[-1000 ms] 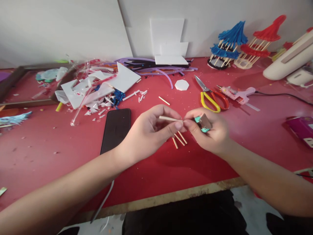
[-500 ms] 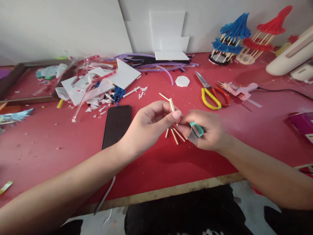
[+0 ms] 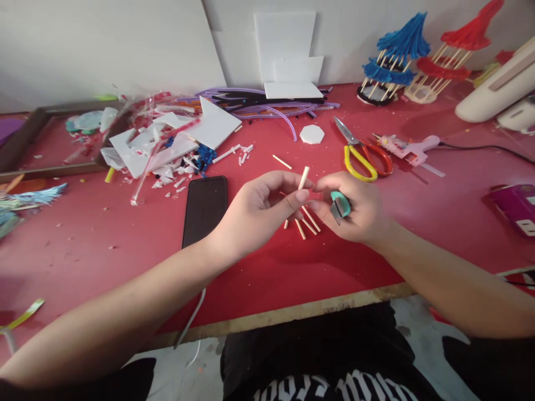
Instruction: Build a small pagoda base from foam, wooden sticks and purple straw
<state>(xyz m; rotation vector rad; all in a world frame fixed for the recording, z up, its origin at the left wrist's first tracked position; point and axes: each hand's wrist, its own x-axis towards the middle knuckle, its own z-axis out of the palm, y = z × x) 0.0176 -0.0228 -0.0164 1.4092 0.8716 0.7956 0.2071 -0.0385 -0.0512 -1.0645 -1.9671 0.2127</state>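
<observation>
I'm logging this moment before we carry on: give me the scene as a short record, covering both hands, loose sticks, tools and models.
left hand: pinches a wooden stick; left hand thumb on it
right hand: grips a green tool, apparently a cutter
loose sticks: several below the hands, on the red table
tools: scissors beyond the right hand; pink glue gun right of them
models: blue-topped model and red-topped model, back right
phone: left of the left hand
</observation>
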